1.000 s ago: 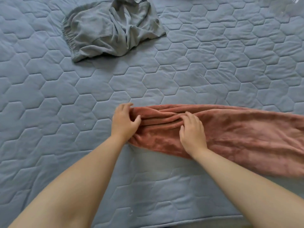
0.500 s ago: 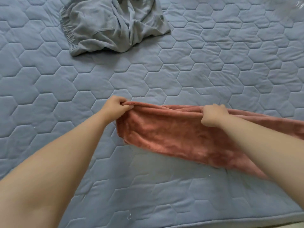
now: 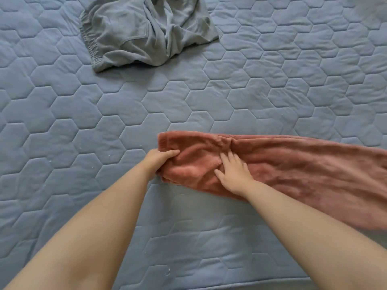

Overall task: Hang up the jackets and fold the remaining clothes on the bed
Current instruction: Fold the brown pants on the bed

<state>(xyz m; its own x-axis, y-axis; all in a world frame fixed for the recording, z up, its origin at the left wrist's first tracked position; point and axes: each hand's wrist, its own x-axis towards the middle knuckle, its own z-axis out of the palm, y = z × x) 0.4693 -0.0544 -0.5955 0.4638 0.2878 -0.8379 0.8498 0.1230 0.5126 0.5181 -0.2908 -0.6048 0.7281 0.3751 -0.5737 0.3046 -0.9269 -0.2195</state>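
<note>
Head view: a long rust-red garment [image 3: 303,170] of fleecy cloth lies across the near part of the bed [image 3: 62,114], running from the middle of the picture out past the right edge. Its left end has a ribbed band and is bunched into folds. The left hand [image 3: 160,162] grips that end, thumb on top and fingers curled under the cloth. The right hand [image 3: 234,172] rests flat on the garment just beside the left, fingers straight and slightly spread, pressing the cloth down onto the bed. Both forearms are bare. Grey shorts [image 3: 144,32] lie crumpled at the far side of the bed, well apart from the garment and touched by neither hand.
</note>
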